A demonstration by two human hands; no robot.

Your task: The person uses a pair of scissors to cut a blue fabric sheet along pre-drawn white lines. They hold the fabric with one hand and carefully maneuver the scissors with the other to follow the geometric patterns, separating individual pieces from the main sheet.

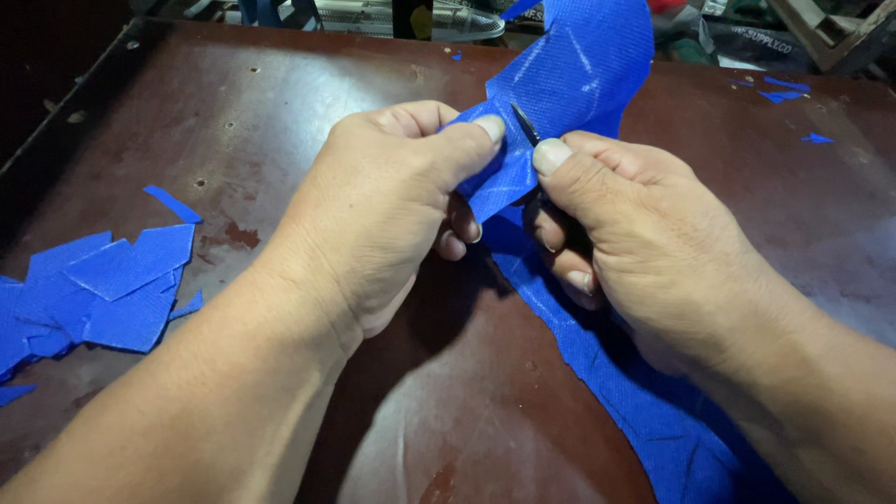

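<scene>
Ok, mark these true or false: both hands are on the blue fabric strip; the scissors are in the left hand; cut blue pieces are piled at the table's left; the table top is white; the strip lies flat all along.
1. Both hands, left hand and right hand, are on the blue fabric strip. True.
2. The scissors are in the left hand. False: the right hand holds them.
3. Cut blue pieces are piled at the left. True.
4. The table top is white. False: it is dark reddish brown.
5. The strip lies flat all along. False: its far part is lifted up.
</scene>
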